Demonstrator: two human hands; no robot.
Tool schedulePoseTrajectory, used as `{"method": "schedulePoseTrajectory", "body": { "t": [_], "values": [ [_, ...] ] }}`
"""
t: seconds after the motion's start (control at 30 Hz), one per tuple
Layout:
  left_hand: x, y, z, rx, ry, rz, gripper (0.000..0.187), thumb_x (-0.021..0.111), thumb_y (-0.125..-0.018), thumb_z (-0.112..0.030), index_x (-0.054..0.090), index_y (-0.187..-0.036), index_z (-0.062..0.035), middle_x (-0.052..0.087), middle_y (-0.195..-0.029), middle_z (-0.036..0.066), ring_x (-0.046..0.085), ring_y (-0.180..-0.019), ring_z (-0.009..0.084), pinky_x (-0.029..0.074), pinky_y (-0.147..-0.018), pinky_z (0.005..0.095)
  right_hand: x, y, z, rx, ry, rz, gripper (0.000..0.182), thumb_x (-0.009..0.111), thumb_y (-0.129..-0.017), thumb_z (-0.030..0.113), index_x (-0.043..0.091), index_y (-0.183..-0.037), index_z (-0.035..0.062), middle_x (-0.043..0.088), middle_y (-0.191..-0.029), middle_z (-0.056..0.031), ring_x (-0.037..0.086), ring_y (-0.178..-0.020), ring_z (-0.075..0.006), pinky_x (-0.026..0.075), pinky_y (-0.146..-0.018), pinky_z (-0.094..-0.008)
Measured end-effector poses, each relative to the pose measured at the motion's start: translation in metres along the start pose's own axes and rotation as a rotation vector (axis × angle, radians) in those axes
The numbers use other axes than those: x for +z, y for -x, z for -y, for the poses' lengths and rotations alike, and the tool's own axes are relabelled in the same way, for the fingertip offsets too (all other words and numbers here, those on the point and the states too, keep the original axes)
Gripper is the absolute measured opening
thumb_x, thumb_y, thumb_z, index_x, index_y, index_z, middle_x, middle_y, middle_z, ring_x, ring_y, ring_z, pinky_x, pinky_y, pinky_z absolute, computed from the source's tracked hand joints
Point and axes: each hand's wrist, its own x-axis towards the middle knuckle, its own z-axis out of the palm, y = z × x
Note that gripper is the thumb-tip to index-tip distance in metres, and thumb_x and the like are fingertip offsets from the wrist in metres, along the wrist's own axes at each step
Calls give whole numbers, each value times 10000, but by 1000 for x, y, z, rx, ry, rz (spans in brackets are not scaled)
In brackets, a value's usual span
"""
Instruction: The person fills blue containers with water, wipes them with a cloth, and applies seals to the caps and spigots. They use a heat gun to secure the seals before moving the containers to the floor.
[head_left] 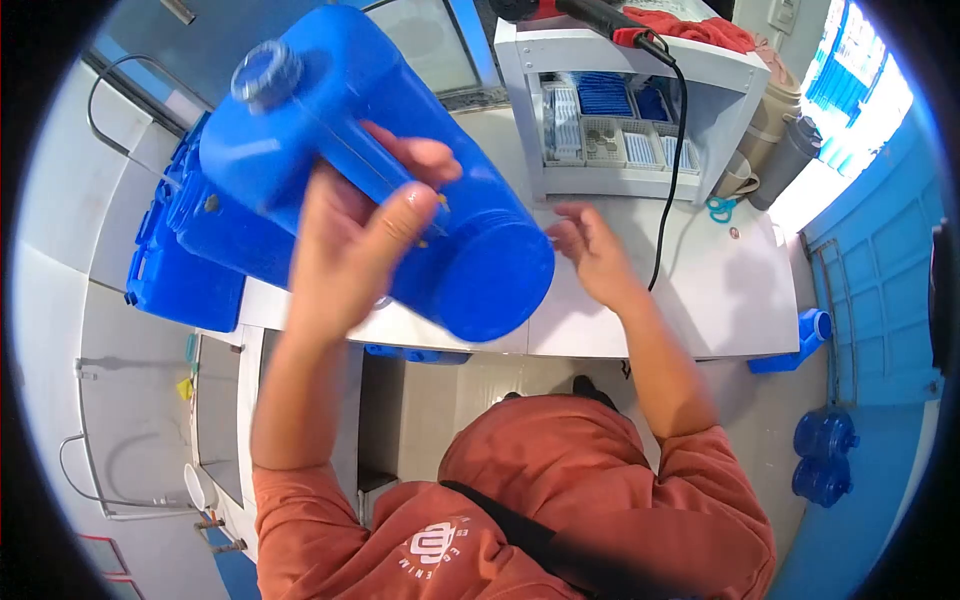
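A big blue plastic water jug (440, 110) hangs tilted over the white counter, filling the upper left of the head view. My left hand (355, 225) is wrapped round its moulded handle, thumb on top. A small ridged spout cap (267, 76) sits at the jug's upper left corner. The large round blue cap (497, 280) at its other end faces toward me. Just right of that cap, my right hand (592, 250) has its fingers bent and apart, fingertips close by the rim, holding nothing.
More blue jugs (195, 275) stand on the counter at left. A white shelf (540, 120) holds a tray of coins and small packs, with a black heat-gun-like tool (610, 22) on top. Its cord (672, 190) crosses the counter (720, 290). Teal scissors (722, 208) lie near a grey bottle (790, 160).
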Motion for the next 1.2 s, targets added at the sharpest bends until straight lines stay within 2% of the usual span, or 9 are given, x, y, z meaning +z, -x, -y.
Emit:
{"method": "schedulePoseTrajectory", "body": {
  "t": [0.1, 0.27, 0.4, 0.5, 0.6, 0.77, 0.83, 1.07, 1.2],
  "values": [
    [28, 19, 43, 161, -105, 16, 501, 711, -878, -86, 376, -1251, -69, 602, -1146, 142, 604, -1084, 254, 471, -961, 389, -23, 8, 13, 495, -254, 232, 806, 280, -925, 737, 484, -1310, 59, 638, -1066, -130, 640, -959, -237, 512, -818, -369],
    [57, 41, 79, 386, -581, 180, 455, 685, -900, -92, 376, -1234, -76, 611, -1092, 123, 620, -1021, 239, 440, -1004, 429, -27, -7, 21, 752, -499, 438, 1059, 265, -781, 898, 386, -1407, 52, 594, -1175, -185, 629, -1002, -339, 491, -885, -464],
    [67, 40, 102, 512, -555, 103, 432, 674, -910, -111, 385, -1229, -74, 604, -1048, 97, 631, -1022, 245, 432, -1015, 472, -6, -10, 13, 714, -498, 257, 841, 487, -865, 687, 357, -1419, 68, 506, -1286, -212, 555, -1125, -344, 458, -943, -461],
    [61, 35, 109, 410, -643, 121, 334, 667, -922, -148, 466, -1168, -42, 602, -1044, 90, 611, -1007, 245, 452, -959, 413, 17, -6, 2, -150, 121, -76, 583, 714, -812, 225, 438, -1295, 51, 539, -1231, -159, 507, -1179, -279, 416, -1005, -386],
    [53, 32, 121, 313, -635, 84, 290, 680, -917, -183, 533, -1102, -14, 603, -1043, 96, 585, -993, 246, 460, -894, 369, -4, -8, 12, -47, -384, 7, 475, 614, -931, 348, 444, -1295, 96, 512, -1244, -100, 442, -1244, -209, 439, -951, -391],
    [53, 33, 127, 361, -648, 64, 299, 693, -905, -178, 541, -1108, -19, 615, -1029, 88, 603, -988, 239, 456, -956, 400, 15, -16, -5, 593, -297, 61, 763, 739, -802, 287, 327, -1389, 29, 517, -1204, -168, 456, -1221, -297, 345, -1077, -391],
    [51, 30, 127, 398, -667, 58, 299, 696, -902, -175, 543, -1109, -22, 617, -1027, 88, 611, -978, 241, 453, -976, 414, 29, -11, -23, -286, 96, -59, 1028, 857, -673, 329, 240, -1436, 26, 392, -1334, -236, 396, -1286, -328, 325, -1097, -417],
    [45, 23, 139, 492, -461, 16, 252, 692, -897, -170, 565, -1062, -29, 620, -974, 95, 626, -933, 275, 476, -929, 443, 40, -17, -37, -439, 28, -105, 1167, 909, -525, 248, 212, -1439, 47, 264, -1413, -247, 351, -1306, -413, 344, -1097, -457],
    [-34, -14, 179, 495, -1196, 35, 231, 723, -856, -172, 615, -1039, -80, 642, -986, 90, 612, -922, 295, 477, -839, 422, 3, -18, -33, -374, 523, -227, 1203, 905, -513, 168, 167, -1462, 129, 263, -1441, -230, 341, -1324, -443, 387, -1076, -484]
  ]
}}
